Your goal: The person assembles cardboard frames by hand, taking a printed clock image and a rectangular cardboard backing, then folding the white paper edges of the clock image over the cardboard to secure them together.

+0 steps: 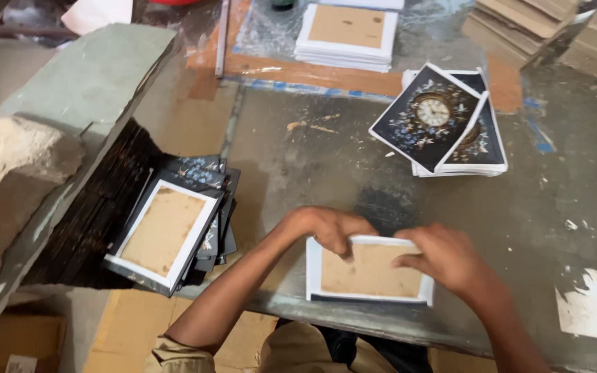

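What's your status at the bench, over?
Left hand and right hand both pressing on the white-edged brown board, face down at table edge. Printed clock cards stacked beyond, apart. Nothing in the way.

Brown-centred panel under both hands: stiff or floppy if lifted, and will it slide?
The panel lies flat with straight edges, so probably stiff board, light. Left hand and right hand press its top edge. On the smooth worktop it would likely slide, not roll.
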